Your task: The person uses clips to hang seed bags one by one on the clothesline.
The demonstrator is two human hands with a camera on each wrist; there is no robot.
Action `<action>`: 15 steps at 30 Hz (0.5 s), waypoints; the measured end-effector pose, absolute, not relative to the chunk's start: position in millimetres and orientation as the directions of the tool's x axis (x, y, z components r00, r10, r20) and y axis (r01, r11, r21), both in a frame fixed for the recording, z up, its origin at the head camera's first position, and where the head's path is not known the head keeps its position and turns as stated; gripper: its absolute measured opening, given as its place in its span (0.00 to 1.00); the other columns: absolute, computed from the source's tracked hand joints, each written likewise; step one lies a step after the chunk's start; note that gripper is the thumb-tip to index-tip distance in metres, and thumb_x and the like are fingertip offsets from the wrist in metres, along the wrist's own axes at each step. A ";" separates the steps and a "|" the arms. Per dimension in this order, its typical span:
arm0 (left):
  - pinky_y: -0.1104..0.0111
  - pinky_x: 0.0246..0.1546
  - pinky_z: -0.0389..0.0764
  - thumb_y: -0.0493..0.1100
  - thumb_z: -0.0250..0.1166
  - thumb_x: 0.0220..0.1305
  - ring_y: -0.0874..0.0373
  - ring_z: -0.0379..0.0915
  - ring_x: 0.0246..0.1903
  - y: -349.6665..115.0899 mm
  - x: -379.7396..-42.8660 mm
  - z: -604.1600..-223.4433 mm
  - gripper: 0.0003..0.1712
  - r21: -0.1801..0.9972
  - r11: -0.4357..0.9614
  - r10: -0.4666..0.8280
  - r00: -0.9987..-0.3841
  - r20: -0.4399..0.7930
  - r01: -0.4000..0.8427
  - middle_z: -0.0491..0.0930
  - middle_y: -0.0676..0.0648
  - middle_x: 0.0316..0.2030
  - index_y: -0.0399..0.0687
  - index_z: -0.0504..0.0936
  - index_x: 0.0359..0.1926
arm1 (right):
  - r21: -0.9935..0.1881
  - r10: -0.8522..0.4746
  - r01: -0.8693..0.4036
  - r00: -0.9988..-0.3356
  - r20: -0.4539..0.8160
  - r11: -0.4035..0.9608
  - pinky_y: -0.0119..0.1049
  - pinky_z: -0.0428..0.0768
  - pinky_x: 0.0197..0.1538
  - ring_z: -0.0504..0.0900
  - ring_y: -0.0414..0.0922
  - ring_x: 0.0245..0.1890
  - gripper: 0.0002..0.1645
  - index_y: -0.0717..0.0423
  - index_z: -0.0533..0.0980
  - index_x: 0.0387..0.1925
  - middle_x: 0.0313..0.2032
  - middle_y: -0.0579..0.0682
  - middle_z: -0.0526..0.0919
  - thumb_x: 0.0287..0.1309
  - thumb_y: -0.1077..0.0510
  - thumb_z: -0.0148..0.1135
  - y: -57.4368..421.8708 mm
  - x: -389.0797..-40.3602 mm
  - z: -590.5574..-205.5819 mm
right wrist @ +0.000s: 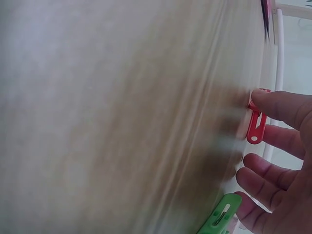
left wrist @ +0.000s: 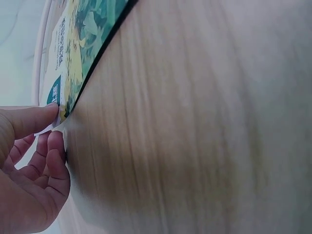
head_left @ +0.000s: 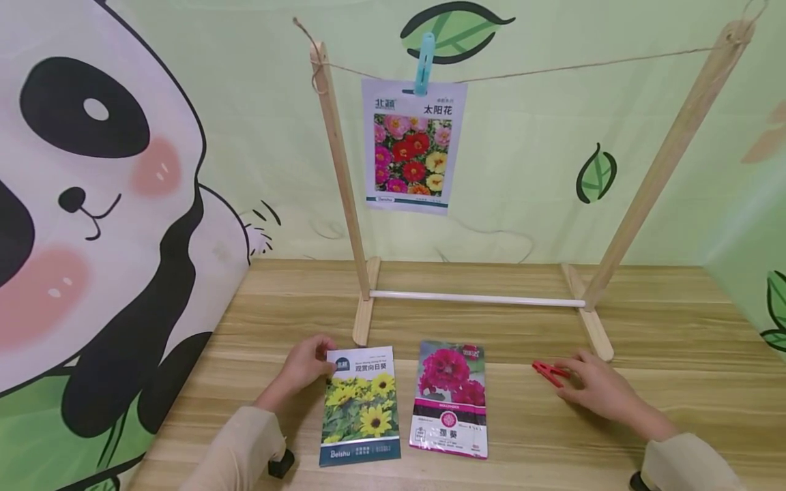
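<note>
My left hand (head_left: pixel 308 365) pinches the upper left corner of a sunflower seed packet (head_left: pixel 360 407) lying on the table. In the left wrist view the thumb lies on the packet's printed face with fingers below the edge. My right hand (head_left: pixel 598 389) holds a red clothespin (head_left: pixel 550 374) between thumb and finger, just above the tabletop. A green clothespin (right wrist: pixel 220 214) lies beside the little finger in the right wrist view; the hand hides it in the head view. Between the hands lies a hollyhock seed packet (head_left: pixel 449 402) with magenta flowers.
Behind the packets stands a wooden rack (head_left: pixel 669 164) with a string (head_left: pixel 571 67) across its posts and a white bar (head_left: pixel 479 298) low down. A blue clothespin (head_left: pixel 424 65) holds a third seed packet (head_left: pixel 410 146) on the string. A panda-printed backdrop (head_left: pixel 270 136) surrounds the table.
</note>
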State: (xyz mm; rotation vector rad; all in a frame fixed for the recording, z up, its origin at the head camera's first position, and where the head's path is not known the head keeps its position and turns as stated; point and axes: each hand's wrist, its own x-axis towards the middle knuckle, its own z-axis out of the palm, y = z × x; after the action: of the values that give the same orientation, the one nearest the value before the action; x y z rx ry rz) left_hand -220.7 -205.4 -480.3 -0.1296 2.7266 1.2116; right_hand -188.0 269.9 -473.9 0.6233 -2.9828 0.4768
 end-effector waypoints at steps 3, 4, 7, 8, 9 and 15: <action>0.71 0.30 0.70 0.30 0.64 0.48 0.56 0.68 0.32 -205.5 -220.7 -480.5 0.13 0.733 0.665 -0.018 -0.984 -0.176 -0.143 0.73 0.46 0.31 0.43 0.75 0.36 | -0.288 -0.379 -0.395 -0.918 0.113 0.872 0.43 0.74 0.32 0.73 0.46 0.33 0.24 0.59 0.76 0.42 0.37 0.54 0.75 0.39 0.53 0.68 269.8 -187.7 -473.4; 0.71 0.30 0.70 0.30 0.64 0.48 0.56 0.68 0.32 -205.5 -220.6 -480.4 0.12 0.734 0.664 -0.017 -0.984 -0.176 -0.143 0.73 0.46 0.31 0.43 0.75 0.36 | -0.289 -0.378 -0.394 -0.919 0.112 0.872 0.44 0.74 0.33 0.73 0.47 0.34 0.24 0.59 0.76 0.42 0.37 0.54 0.75 0.39 0.54 0.68 269.8 -187.5 -473.3; 0.71 0.28 0.70 0.29 0.64 0.48 0.56 0.68 0.31 -205.5 -220.7 -480.2 0.13 0.735 0.664 -0.012 -0.985 -0.172 -0.136 0.73 0.46 0.31 0.42 0.74 0.36 | -0.288 -0.376 -0.391 -0.920 0.108 0.874 0.46 0.75 0.34 0.74 0.48 0.35 0.24 0.59 0.76 0.42 0.37 0.54 0.75 0.40 0.54 0.68 269.8 -187.3 -473.1; 0.71 0.28 0.70 0.29 0.64 0.48 0.56 0.68 0.31 -205.6 -220.7 -480.0 0.13 0.736 0.663 -0.010 -0.985 -0.172 -0.135 0.73 0.45 0.31 0.42 0.74 0.36 | -0.286 -0.376 -0.391 -0.920 0.108 0.875 0.45 0.75 0.34 0.74 0.47 0.34 0.24 0.59 0.76 0.42 0.37 0.54 0.75 0.40 0.54 0.68 269.8 -187.2 -473.2; 0.71 0.28 0.70 0.29 0.64 0.47 0.56 0.68 0.31 -205.7 -220.5 -479.6 0.13 0.737 0.663 -0.007 -0.985 -0.170 -0.132 0.73 0.45 0.31 0.42 0.74 0.36 | -0.283 -0.377 -0.392 -0.920 0.108 0.876 0.45 0.75 0.34 0.74 0.47 0.34 0.23 0.59 0.76 0.42 0.36 0.53 0.75 0.40 0.54 0.67 269.7 -187.2 -473.2; 0.71 0.28 0.70 0.29 0.64 0.48 0.56 0.68 0.31 -206.5 -220.2 -479.2 0.14 0.738 0.662 0.000 -0.984 -0.178 -0.133 0.73 0.45 0.32 0.41 0.74 0.37 | -0.277 -0.384 -0.400 -0.916 0.115 0.873 0.46 0.75 0.35 0.74 0.48 0.34 0.22 0.60 0.76 0.41 0.35 0.53 0.75 0.41 0.56 0.67 269.9 -187.2 -473.5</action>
State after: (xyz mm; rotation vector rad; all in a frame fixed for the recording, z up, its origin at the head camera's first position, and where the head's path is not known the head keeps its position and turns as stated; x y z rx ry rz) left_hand -220.2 -206.5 -479.2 -0.1097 2.7133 1.2243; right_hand -187.2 269.9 -473.5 0.6254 -2.9863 0.4599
